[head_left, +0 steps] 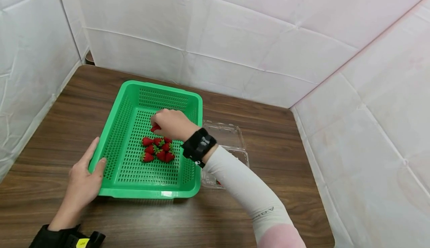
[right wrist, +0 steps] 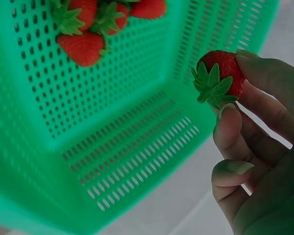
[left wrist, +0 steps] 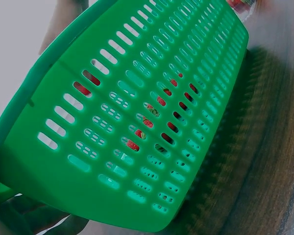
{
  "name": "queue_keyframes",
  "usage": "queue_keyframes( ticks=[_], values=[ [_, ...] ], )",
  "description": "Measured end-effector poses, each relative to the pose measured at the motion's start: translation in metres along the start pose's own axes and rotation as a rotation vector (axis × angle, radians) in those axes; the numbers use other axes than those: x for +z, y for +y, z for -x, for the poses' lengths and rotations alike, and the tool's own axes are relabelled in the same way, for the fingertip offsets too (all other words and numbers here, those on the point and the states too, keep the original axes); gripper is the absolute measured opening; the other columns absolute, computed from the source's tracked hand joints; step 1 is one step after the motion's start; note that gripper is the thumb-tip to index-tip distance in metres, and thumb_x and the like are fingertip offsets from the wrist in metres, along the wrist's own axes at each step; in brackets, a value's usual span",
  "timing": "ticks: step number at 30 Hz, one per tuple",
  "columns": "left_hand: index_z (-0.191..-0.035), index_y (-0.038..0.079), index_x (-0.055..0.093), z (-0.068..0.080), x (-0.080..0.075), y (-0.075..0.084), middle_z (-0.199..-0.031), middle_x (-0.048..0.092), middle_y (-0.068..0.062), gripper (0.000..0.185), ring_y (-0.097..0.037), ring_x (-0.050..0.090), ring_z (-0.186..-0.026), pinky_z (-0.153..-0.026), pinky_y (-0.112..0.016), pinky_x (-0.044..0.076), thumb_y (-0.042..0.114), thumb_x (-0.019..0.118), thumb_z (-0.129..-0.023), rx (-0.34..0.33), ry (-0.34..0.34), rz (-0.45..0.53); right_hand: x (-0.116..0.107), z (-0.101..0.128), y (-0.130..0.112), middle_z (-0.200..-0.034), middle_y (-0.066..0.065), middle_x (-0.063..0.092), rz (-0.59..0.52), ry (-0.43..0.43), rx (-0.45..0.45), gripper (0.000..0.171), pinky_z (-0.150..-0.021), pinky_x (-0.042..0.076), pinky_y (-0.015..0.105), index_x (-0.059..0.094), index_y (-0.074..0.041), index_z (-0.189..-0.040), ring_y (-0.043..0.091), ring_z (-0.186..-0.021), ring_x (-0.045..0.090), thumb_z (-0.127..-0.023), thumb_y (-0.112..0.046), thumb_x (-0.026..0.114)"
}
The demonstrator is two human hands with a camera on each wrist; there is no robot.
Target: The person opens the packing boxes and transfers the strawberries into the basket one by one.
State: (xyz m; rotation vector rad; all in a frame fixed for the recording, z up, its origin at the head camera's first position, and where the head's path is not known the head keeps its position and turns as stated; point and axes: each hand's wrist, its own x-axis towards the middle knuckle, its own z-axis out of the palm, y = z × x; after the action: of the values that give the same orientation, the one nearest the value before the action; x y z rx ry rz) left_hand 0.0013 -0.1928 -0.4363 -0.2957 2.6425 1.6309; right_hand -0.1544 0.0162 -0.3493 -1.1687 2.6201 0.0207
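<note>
Far left of the head view: white padded wall panels (head_left: 30, 54) along the edge of a dark wooden table (head_left: 60, 102). Lower left: left hand (head_left: 84, 177), fingers straight, thumb over the near left rim of a green slotted basket (head_left: 127, 95), palm against its outer wall. In the left wrist view, only fingertips at the lower left corner, under the basket (left wrist: 137, 98) wall; red fruit visible through the slots.

Centre of the head view: basket flat on the table, a cluster of strawberries (head_left: 158, 149) on its floor, towards the right half, touching one another. Just above the cluster, right hand (head_left: 173, 123), curled round a single strawberry (head_left: 155, 128), held inside the basket above the floor, near the middle. In the right wrist view, right of frame, the same strawberry (right wrist: 220, 76) pinched between fingertips (right wrist: 230, 127) and thumb, green leaves towards the camera; upper left, part of the cluster (right wrist: 88, 24) on the basket (right wrist: 137, 147) floor, well apart from the held fruit.

Right of centre in the head view: black wrist strap (head_left: 199, 146) on a white sleeve (head_left: 242, 188). Just beside the basket's right wall, a clear plastic clamshell box (head_left: 228, 136), lid open, partly hidden by the forearm; a speck of red at its near edge, too small to tell. Far right: more white wall panels (head_left: 369, 128).
</note>
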Motion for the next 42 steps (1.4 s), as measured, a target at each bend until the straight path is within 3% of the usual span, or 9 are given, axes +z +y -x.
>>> queue_keyframes(
  ticks=[2,5,9,12,17,26,30,37,42],
  values=[
    [-0.156,0.03,0.008,0.0,0.0,0.0,-0.152,0.027,-0.034,0.059,-0.054,0.036,-0.131,-0.09,-0.066,0.036,0.024,0.037,-0.105,0.0,0.002,-0.004,0.004,-0.007,-0.002,-0.074,-0.005,0.039,0.016,-0.027,0.006,0.024,-0.066,0.027,0.023,0.049,-0.019,-0.077,0.009,-0.069,0.035,-0.098,-0.026,0.059],
    [-0.156,0.03,0.008,0.0,0.0,0.0,-0.151,0.027,-0.034,0.059,-0.054,0.036,-0.131,-0.09,-0.066,0.036,0.024,0.037,-0.105,0.001,0.007,-0.007,0.011,-0.018,-0.004,-0.075,-0.005,0.043,0.044,-0.056,0.017,0.023,-0.066,0.029,0.023,0.05,-0.019,-0.078,0.009,-0.07,0.038,-0.097,-0.027,0.06],
    [-0.156,0.03,0.008,0.001,0.0,0.0,-0.152,0.026,-0.034,0.059,-0.055,0.034,-0.132,-0.092,-0.068,0.035,0.024,0.037,-0.105,0.002,0.004,-0.002,0.022,-0.032,-0.008,-0.09,-0.005,0.06,0.123,-0.102,0.05,0.009,-0.07,0.039,0.021,0.063,-0.02,-0.091,0.008,-0.081,0.052,-0.096,-0.027,0.062],
    [-0.156,0.03,0.008,0.002,0.0,0.0,-0.152,0.026,-0.033,0.059,-0.055,0.034,-0.132,-0.092,-0.068,0.035,0.024,0.037,-0.105,0.001,0.003,0.002,0.03,-0.041,-0.011,-0.102,-0.002,0.064,0.195,-0.145,0.061,0.009,-0.07,0.043,0.021,0.066,-0.02,-0.102,0.009,-0.085,0.056,-0.096,-0.025,0.061],
    [-0.156,0.031,0.007,0.002,0.0,0.0,-0.153,0.025,-0.032,0.059,-0.054,0.034,-0.132,-0.092,-0.068,0.035,0.024,0.037,-0.105,-0.003,0.001,0.006,0.046,-0.053,-0.01,-0.103,-0.003,0.064,0.267,-0.142,0.071,0.008,-0.062,0.037,0.022,0.063,-0.02,-0.101,0.008,-0.075,0.05,-0.099,-0.02,0.056],
    [-0.156,0.031,0.008,0.005,0.002,0.001,-0.152,0.025,-0.033,0.059,-0.054,0.034,-0.132,-0.09,-0.067,0.035,0.025,0.037,-0.105,0.001,-0.007,0.001,0.061,-0.062,-0.003,-0.101,-0.003,0.065,0.234,-0.121,0.125,0.011,-0.062,0.038,0.022,0.066,-0.021,-0.104,0.008,-0.077,0.055,-0.099,-0.02,0.056],
    [-0.156,0.031,0.008,0.005,0.002,0.002,-0.153,0.025,-0.033,0.059,-0.055,0.032,-0.133,-0.092,-0.069,0.034,0.025,0.037,-0.105,-0.002,-0.006,0.005,0.066,-0.061,-0.002,-0.102,-0.002,0.065,0.224,-0.116,0.11,0.012,-0.063,0.041,0.022,0.066,-0.019,-0.106,0.008,-0.08,0.059,-0.098,-0.021,0.058],
    [-0.156,0.032,0.009,0.005,0.002,0.002,-0.153,0.025,-0.032,0.059,-0.054,0.033,-0.133,-0.093,-0.069,0.034,0.025,0.037,-0.105,0.002,-0.002,0.005,0.067,-0.057,-0.003,-0.096,-0.001,0.064,0.206,-0.11,0.089,0.011,-0.062,0.033,0.023,0.066,-0.018,-0.1,0.009,-0.071,0.043,-0.099,-0.016,0.055],
    [-0.156,0.032,0.009,0.005,0.002,0.002,-0.153,0.026,-0.032,0.059,-0.054,0.033,-0.133,-0.092,-0.069,0.034,0.025,0.038,-0.105,0.004,0.001,0.005,0.058,-0.052,-0.006,-0.091,-0.003,0.061,0.193,-0.125,0.093,0.01,-0.062,0.033,0.023,0.064,-0.018,-0.095,0.009,-0.071,0.042,-0.099,-0.016,0.055]
  ],
)
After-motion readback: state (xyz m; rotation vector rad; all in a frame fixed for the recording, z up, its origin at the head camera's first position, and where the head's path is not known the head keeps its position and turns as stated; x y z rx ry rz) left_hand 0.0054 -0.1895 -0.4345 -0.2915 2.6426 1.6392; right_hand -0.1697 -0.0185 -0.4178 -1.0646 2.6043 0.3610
